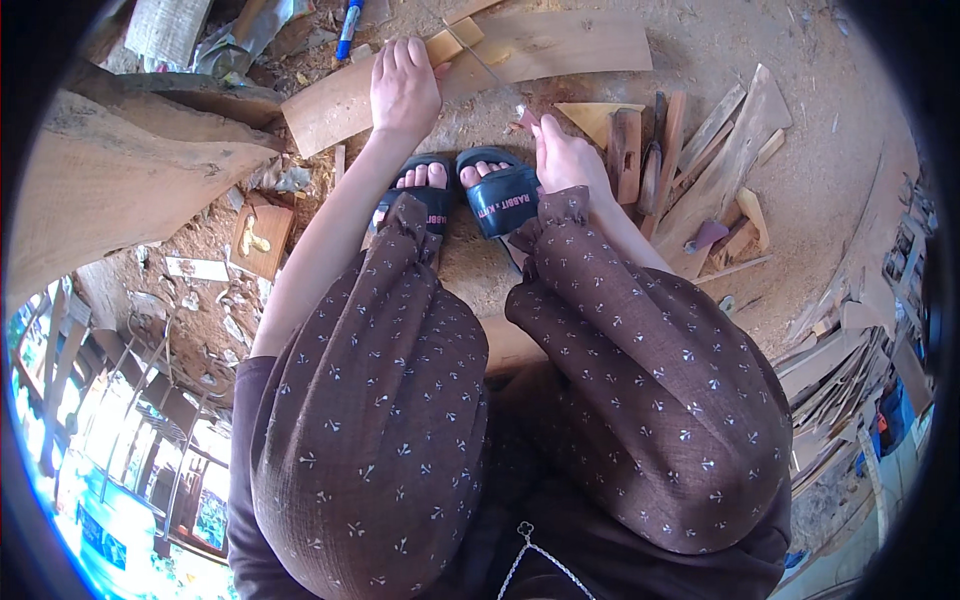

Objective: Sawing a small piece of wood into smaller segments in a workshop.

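Sawdust-covered brown ground (800, 230) spread around the person's feet, which wore black open-toed sandals (497, 203) near 12 o'clock from the middle of the view. Farther out at 12 o'clock was a long, flat, light-brown wooden board (570, 45), which looked curved through the lens. A small, yellowish, rectangular wooden block (455, 42) was at its middle part.

The left hand (406, 88), between 11 and 12 o'clock, lay back-up over the board, with the fingers beside the block. I could not tell whether these fingers were grasping the block or only pressing down, because their undersides were hidden.

The right hand (566, 158), at 1 o'clock, was closed around a thin tool with a reddish handle (527, 118). Its narrow dark shaft pointed toward 11 o'clock and reached the block; the exact contact was too small to tell.

At 11 o'clock lay a blue and white marker pen (349, 30). Between 1 and 2 o'clock, several narrow brown wood offcuts (672, 150) were lying side by side, near a pale yellow triangular wood piece (590, 120). Between 9 and 10 o'clock was a square orange-brown wooden piece (275, 235) with a yellowish patch on it.
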Available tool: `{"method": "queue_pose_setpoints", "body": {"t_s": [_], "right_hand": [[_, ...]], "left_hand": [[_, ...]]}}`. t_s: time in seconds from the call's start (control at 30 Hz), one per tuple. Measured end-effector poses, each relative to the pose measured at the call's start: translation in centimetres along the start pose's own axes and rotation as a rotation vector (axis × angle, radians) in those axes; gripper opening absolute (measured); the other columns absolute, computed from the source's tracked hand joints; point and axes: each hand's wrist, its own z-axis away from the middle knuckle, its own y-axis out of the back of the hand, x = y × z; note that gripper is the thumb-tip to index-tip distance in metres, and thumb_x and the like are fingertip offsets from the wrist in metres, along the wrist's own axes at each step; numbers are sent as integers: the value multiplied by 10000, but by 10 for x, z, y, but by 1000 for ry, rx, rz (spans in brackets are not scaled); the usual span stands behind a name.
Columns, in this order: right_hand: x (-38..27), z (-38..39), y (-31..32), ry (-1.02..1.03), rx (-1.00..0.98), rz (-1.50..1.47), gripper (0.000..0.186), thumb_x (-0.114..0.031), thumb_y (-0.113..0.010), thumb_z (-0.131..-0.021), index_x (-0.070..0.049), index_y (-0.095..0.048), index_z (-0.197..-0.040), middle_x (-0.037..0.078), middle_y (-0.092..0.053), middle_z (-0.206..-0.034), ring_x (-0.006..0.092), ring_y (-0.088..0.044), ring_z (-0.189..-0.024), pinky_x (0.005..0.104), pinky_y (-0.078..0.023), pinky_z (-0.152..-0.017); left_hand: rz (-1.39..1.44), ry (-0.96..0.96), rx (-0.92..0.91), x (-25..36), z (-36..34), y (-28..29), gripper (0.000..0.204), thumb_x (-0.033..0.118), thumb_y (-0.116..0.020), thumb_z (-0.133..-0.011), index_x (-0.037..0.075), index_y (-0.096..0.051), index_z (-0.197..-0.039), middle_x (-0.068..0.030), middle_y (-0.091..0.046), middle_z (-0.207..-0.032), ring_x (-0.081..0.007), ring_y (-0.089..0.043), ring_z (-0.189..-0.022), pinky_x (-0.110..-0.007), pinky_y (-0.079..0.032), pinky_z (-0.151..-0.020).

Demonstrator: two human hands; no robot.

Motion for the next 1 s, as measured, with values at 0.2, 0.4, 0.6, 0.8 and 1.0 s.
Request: {"method": "queue_pose_setpoints", "body": {"t_s": [0.2, 0.4, 0.6, 0.8, 1.0], "right_hand": [[1, 2, -11, 7, 49, 3, 194, -261, -430, -961, -74, -476, -974, 229, -632, -701, 430, -639, -683, 550, -504, -606], [9, 3, -14, 19, 87, 20, 197, -258, -424, -966, -67, -473, -958, 226, -624, -671, 433, -629, -647, 552, -493, -579], [8, -8, -4, 62, 139, 11, 234, -270, -418, -981, -49, -476, -931, 242, -607, -659, 447, -604, -622, 552, -471, -537], [-12, -29, -1, 124, 60, 15, 202, -230, -425, -963, -37, -484, -955, 238, -623, -658, 432, -635, -656, 543, -496, -583], [-4, -24, -15, 99, 84, 13, 207, -248, -422, -968, -53, -492, -957, 227, -625, -653, 412, -644, -655, 536, -502, -582]], "left_hand": [[9, 29, 37, 3, -6, 5, 577, 390, -544, -901, -89, -425, -1200, -225, -555, -1155, -369, -516, -1135, -453, -366, -1024], [-33, -131, -172, -22, -16, 13, 662, 496, -487, -908, -65, -460, -1259, -236, -606, -1079, -345, -572, -1065, -457, -354, -1032], [139, -139, -142, -27, -16, 8, 568, 460, -481, -922, -47, -503, -1178, -231, -606, -1042, -368, -581, -1005, -455, -399, -934], [80, -158, -160, -25, -18, 9, 497, 433, -477, -930, -28, -526, -1110, -209, -604, -1013, -367, -585, -980, -461, -414, -898], [52, -99, -165, -20, -17, 9, 480, 431, -497, -920, -24, -535, -1068, -200, -604, -1002, -358, -587, -969, -451, -422, -893]]}}
